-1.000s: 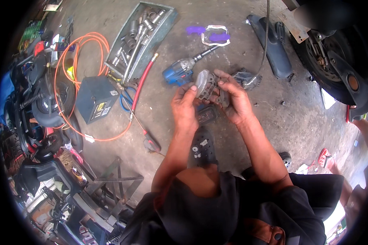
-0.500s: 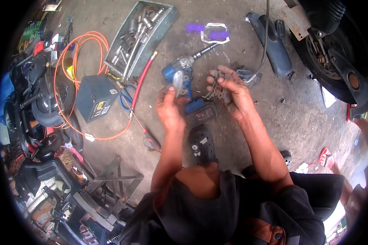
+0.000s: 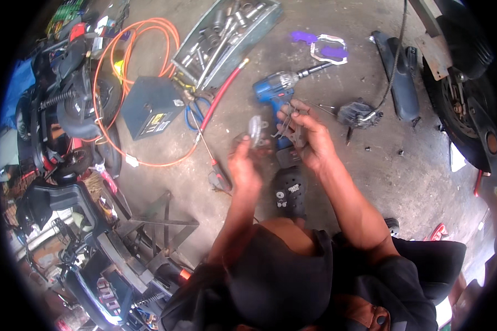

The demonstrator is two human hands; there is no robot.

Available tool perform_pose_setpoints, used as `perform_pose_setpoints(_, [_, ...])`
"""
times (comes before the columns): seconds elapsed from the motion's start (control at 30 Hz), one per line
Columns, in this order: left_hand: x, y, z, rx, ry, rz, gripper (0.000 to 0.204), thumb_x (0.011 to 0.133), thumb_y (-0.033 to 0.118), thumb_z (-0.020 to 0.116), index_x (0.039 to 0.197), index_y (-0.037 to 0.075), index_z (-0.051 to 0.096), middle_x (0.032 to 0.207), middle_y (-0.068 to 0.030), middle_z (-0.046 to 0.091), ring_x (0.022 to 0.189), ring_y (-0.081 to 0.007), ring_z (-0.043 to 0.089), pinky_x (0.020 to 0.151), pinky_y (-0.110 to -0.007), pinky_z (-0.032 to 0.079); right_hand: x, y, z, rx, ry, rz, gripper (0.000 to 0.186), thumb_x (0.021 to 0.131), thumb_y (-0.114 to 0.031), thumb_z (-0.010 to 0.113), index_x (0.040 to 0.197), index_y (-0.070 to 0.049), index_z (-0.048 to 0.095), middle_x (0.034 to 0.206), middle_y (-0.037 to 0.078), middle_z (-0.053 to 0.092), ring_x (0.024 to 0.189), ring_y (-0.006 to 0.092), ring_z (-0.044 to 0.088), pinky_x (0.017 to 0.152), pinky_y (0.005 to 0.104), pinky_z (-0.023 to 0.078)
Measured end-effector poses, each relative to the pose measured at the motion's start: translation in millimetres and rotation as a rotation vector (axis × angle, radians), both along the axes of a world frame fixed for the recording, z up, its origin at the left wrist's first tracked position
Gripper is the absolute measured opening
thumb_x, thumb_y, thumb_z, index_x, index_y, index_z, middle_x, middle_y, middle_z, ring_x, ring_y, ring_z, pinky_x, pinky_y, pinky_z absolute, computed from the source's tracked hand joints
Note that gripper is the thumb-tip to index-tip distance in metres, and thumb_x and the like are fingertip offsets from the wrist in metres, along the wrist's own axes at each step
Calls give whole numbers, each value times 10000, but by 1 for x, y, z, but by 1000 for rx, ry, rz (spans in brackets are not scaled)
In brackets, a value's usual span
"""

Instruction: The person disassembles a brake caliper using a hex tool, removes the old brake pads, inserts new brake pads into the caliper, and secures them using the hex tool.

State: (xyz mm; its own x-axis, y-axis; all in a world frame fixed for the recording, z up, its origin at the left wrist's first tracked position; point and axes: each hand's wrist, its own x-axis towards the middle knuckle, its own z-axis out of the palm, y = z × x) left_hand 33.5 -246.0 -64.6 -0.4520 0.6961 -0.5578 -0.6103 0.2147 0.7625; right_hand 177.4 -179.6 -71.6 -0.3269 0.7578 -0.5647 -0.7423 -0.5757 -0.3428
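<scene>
My left hand (image 3: 244, 170), slightly blurred, pinches a flat, curved metal piece that looks like a brake pad (image 3: 255, 129) between thumb and fingers. Close by on the right, my right hand (image 3: 317, 140) is closed around thin bent metal pieces, like a clip or pins (image 3: 285, 122); my fingers partly cover them. Below both hands a blue cordless impact wrench (image 3: 274, 90) lies on the floor with a long socket fitted. To the right of my right hand rests a dark brake caliper (image 3: 358, 113), with a hose attached.
Purple pads (image 3: 333, 52) in white-edged packaging lie ahead. A metal tray (image 3: 270, 15) holds several sockets. An orange air hose (image 3: 100, 129) loops around a dark box (image 3: 149, 107) at left. A screwdriver (image 3: 218, 175) lies near my left forearm. A motorbike wheel (image 3: 453, 129) stands right.
The view has shifted, so the floor things appear farther right. Both hands sit a little nearer to me and left relative to the wrench. Each keeps its metal pieces.
</scene>
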Motion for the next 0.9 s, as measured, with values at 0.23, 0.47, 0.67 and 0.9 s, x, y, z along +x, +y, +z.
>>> perform_pose_setpoints(0.23, [15,1,-2,60,-137,-166,196,884,118,576,1054,22,561,957,-105,639,790,-209,621,663,-337,500,-21,-5,-5,-69,187,-10,482,856,-100,582,1310,-68,426,1206,89,570,1166,244,504,941,427,460])
perform_pose_setpoints(0.47, [19,4,6,76,7,-273,308,804,-8,638,1097,46,560,947,-49,631,858,-151,614,732,-289,505,-31,-13,-1,77,13,41,459,831,-74,641,1253,-53,462,1177,116,589,980,193,593,798,336,537])
perform_pose_setpoints(0.67, [-16,1,3,29,48,-263,423,727,-43,668,1127,13,541,950,-55,635,847,-155,619,756,-292,504,-37,5,3,186,-99,86,492,809,-93,663,1248,-16,454,1178,108,590,1032,216,571,940,355,437])
perform_pose_setpoints(0.9, [-54,9,-7,-13,1173,-374,493,750,39,721,1187,-49,512,1046,-113,573,989,-203,557,857,-306,456,7,45,6,115,-338,-5,380,815,-65,675,1166,-17,536,1043,74,653,904,160,623,775,279,504])
